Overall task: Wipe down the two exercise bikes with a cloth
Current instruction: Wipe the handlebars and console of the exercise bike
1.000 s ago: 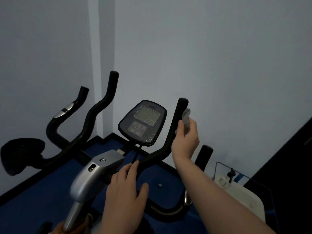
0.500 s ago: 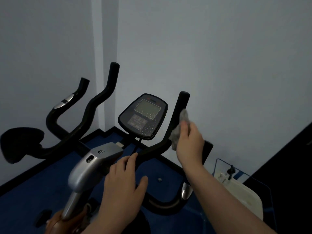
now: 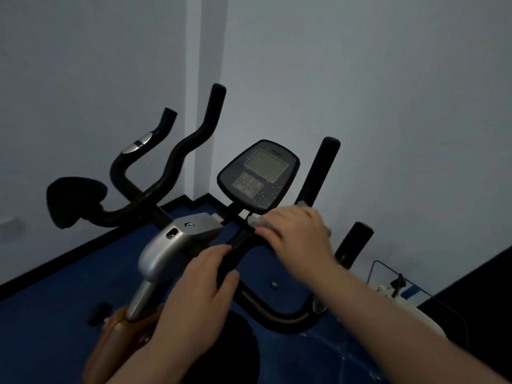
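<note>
Below the console (image 3: 258,177), at 5 o'clock:
Right hand (image 3: 297,234): grip holding cloth (image 3: 256,220) on handlebar (image 3: 318,176) (blurred).
Left hand (image 3: 198,286): grip curled round the bar.
Advice: wrap fully, press firmly.

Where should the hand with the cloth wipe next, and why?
Probably up onto the console. The right hand presses the cloth on the handlebar just below it, and the console face shows specks or droplets. The left hand grips the bar, steadying the bike.
</note>
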Motion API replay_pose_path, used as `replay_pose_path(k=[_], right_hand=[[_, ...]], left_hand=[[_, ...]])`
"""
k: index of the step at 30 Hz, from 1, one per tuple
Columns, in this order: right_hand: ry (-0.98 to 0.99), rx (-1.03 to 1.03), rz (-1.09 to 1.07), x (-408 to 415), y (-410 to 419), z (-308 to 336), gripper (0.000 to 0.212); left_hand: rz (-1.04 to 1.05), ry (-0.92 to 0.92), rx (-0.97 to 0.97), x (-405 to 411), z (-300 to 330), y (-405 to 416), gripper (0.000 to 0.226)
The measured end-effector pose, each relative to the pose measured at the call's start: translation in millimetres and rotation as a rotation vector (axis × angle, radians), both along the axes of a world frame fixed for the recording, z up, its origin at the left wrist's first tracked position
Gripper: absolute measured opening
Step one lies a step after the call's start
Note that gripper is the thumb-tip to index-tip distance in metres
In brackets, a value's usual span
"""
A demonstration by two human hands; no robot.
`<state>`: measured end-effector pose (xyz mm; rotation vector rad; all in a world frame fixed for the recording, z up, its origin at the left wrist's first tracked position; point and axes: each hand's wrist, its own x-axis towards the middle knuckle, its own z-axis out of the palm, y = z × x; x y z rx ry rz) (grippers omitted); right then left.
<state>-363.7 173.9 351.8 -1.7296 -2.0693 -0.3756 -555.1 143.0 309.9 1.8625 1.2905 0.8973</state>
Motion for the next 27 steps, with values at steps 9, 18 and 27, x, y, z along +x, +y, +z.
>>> replay_pose_path(k=[9, 18, 27], right_hand=[[0.282, 0.021, 0.065, -39.0, -9.6, -32.0, 0.024], [0.186, -0.029, 0.167, -24.8, 5.3, -20.5, 0.019], [0.154, -0.356, 0.508, -62.2, 7.3, -12.8, 0.022]], left_hand=[[0.253, -0.152, 0.024, -13.0, -27.4, -15.0, 0.023], [0.431, -0.311, -0.072, -10.4, -42.7, -20.9, 0.021], [0.460, -0.358, -0.049, -11.9, -44.0, -21.1, 0.014]])
